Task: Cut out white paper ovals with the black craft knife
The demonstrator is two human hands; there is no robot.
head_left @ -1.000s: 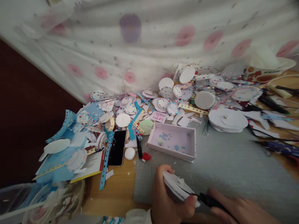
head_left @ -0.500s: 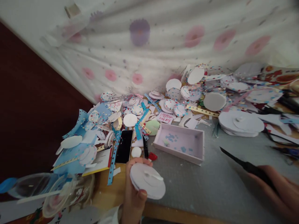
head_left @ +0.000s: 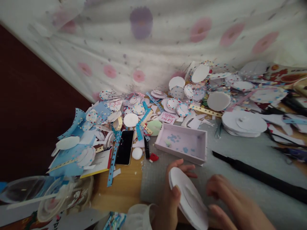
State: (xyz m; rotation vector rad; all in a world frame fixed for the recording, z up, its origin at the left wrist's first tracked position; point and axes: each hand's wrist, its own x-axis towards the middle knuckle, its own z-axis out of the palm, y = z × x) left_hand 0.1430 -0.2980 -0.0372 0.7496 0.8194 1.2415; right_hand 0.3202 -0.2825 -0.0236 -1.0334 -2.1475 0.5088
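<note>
My left hand (head_left: 174, 191) grips a white layered disc (head_left: 189, 198) by its left edge, thumb on the near face and fingers behind. The disc is tilted steeply, with a smaller raised round piece on its face. My right hand (head_left: 236, 201) is beside the disc's right edge, blurred, thumb and fingers apart with nothing seen between them. Whether its thumb touches the disc I cannot tell. Behind the right hand a black craft knife (head_left: 254, 172) lies on the grey cutting mat (head_left: 216, 143), its blade pointing left.
A shallow pale box (head_left: 181, 156) with small blue bits stands past my hands. A stack of white discs (head_left: 243, 124) is at right. Paper rounds and strips pile along the curtain (head_left: 163, 54). A phone (head_left: 125, 147), red cap (head_left: 153, 157) and clear plastic cup (head_left: 81, 191) are at left.
My right hand has let go of the craft knife, laid it on the mat and moved left to the disc. My left hand has moved right and tilted the disc upright.
</note>
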